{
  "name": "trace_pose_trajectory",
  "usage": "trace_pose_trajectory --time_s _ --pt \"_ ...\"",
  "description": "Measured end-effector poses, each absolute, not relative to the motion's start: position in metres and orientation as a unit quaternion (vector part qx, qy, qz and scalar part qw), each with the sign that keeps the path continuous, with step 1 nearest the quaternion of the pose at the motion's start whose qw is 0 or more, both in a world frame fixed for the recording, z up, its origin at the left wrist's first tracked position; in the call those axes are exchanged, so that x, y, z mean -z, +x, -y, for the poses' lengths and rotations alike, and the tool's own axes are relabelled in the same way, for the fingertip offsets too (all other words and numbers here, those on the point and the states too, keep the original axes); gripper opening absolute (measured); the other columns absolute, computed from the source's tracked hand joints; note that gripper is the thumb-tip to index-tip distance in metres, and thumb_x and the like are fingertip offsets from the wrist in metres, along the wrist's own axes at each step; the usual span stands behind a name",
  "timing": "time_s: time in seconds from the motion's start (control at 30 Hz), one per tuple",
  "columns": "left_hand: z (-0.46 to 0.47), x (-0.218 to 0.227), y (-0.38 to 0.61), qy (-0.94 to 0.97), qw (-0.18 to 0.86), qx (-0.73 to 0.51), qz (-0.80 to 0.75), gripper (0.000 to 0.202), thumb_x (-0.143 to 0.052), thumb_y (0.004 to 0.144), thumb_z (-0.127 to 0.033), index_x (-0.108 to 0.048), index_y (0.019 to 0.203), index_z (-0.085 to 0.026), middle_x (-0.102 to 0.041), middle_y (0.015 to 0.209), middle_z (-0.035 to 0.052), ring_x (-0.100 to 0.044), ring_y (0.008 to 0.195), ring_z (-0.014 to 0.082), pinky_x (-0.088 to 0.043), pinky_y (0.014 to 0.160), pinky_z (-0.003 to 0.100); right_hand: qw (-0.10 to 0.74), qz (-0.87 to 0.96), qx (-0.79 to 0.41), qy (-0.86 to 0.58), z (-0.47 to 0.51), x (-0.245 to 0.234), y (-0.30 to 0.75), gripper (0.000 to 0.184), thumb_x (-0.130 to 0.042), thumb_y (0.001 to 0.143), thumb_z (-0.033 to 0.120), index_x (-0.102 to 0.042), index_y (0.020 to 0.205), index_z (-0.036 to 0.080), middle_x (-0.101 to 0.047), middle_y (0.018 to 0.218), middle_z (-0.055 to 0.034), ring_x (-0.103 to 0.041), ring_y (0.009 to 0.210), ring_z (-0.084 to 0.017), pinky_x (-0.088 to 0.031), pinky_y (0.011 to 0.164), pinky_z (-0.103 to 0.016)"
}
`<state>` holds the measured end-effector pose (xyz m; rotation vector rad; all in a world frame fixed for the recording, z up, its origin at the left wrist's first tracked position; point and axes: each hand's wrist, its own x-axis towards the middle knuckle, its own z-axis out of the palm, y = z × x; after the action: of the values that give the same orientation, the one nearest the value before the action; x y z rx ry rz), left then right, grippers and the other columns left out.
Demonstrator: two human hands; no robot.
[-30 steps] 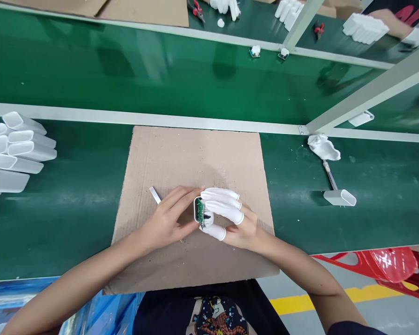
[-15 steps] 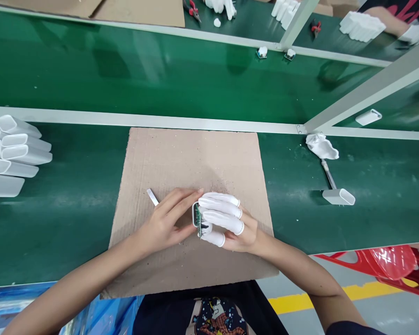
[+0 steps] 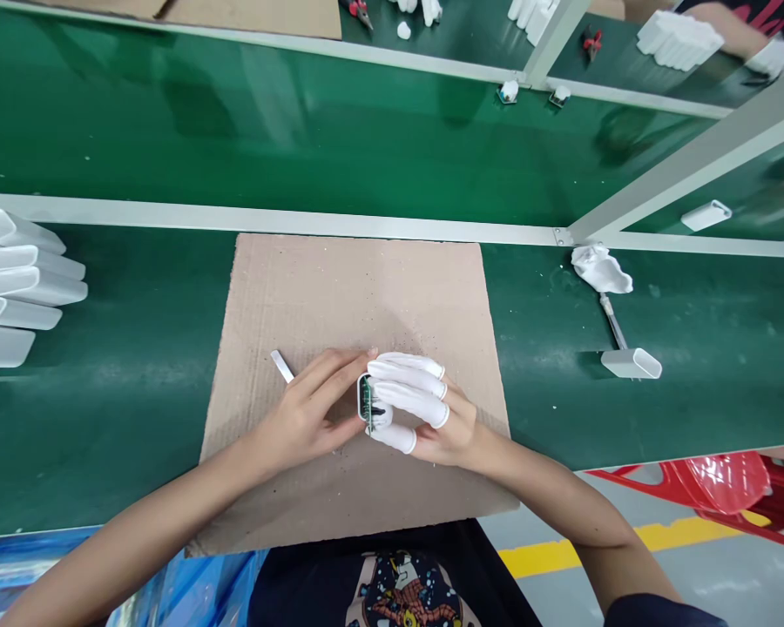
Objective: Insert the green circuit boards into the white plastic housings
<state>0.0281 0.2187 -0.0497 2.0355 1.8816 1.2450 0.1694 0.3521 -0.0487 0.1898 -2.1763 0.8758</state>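
Note:
Both hands meet above the cardboard sheet (image 3: 359, 296). My left hand (image 3: 317, 405) has its fingertips and thumb closed on a white plastic casing (image 3: 361, 380), mostly hidden by the fingers. At the casing's open end sits a green circuit board (image 3: 367, 402), partly inside the rim as far as I can see. White finger cots cover the fingers of my right hand (image 3: 424, 405), which grips the board from the right. A flat pale strip (image 3: 280, 364) lies on the cardboard just beyond my left hand.
White oval casings (image 3: 30, 274) are stacked at the left. On the right are a white putty-like lump (image 3: 601, 268), a metal-shafted tool (image 3: 614, 322) and one casing (image 3: 631, 363). A frame bar (image 3: 366, 224) crosses behind the cardboard. Another person's gloved hand (image 3: 774, 59) shows at top right.
The view has shifted slightly. Both hands keep nearly the same pose, and the board appears a little more upright against the casing's open end.

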Motion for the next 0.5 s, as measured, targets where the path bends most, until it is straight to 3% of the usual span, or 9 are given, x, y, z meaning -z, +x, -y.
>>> trace_pose_trajectory --time_s 0.17,0.37,0.5 --pt "-0.217 0.052 0.028 0.661 0.074 -0.41 -0.624 0.053 -0.054 0.086 -0.014 -0.04 0.137 -0.015 -0.06 0.114 0.0149 -0.06 0.103 0.0233 -0.054 0.086 0.036 0.364 0.863 -0.341 0.083 -0.355 0.052 0.171 0.059 -0.066 0.084 0.017 -0.04 0.137 0.018 -0.061 0.122 -0.0129 -0.052 0.124 -0.023 -0.052 0.099 -0.046" --pt "-0.217 0.051 0.027 0.615 0.14 -0.442 -0.637 0.055 -0.063 0.086 -0.021 -0.042 0.137 -0.022 -0.061 0.116 0.0118 -0.06 0.107 0.0223 -0.053 0.089 0.037 0.32 0.894 -0.304 0.077 -0.362 0.052 0.172 0.063 -0.062 0.086 0.045 -0.038 0.136 0.015 -0.046 0.137 -0.021 -0.041 0.135 -0.027 -0.042 0.108 -0.048" --pt "-0.217 0.051 0.026 0.568 0.235 -0.489 -0.618 0.051 -0.067 0.083 -0.032 -0.05 0.13 -0.022 -0.063 0.116 0.0101 -0.06 0.107 0.0226 -0.052 0.091 0.038 0.277 0.92 -0.264 0.081 -0.367 0.046 0.171 0.068 -0.061 0.086 0.046 -0.029 0.14 0.018 -0.043 0.139 -0.0197 -0.034 0.139 -0.029 -0.042 0.108 -0.052"
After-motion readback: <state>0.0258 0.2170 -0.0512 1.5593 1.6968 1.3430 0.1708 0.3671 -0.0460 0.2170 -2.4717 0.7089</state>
